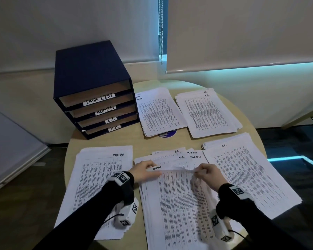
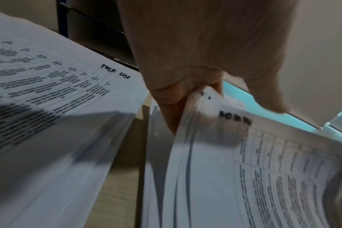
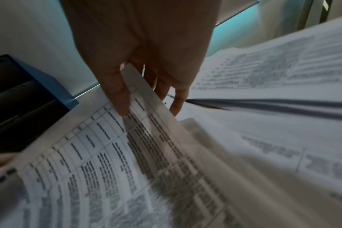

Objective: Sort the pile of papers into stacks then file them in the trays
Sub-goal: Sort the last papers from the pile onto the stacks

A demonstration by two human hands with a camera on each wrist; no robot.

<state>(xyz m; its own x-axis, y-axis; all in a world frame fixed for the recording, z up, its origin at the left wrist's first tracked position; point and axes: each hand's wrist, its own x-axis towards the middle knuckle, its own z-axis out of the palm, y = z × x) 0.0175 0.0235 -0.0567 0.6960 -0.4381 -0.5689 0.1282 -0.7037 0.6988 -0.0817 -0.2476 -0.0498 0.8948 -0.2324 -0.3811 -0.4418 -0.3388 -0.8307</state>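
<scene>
Both arms in long black sleeves [image 1: 90, 204] down to the wrists. White camera module with black square fiducial tags strapped at each wrist: left wrist unit [image 1: 128, 212] under the forearm, second tag block [image 1: 122, 178] on top. Right wrist unit [image 1: 220, 226] same, top tag [image 1: 238, 192]. Thin black cable off each.

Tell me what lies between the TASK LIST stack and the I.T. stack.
Head view: the unsorted pile, its top ADMIN sheet held by both hands.

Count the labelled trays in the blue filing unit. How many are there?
4, stacked top to bottom: TASK LIST, ADMIN, I.T., H.R.. None seems hidden.
</scene>
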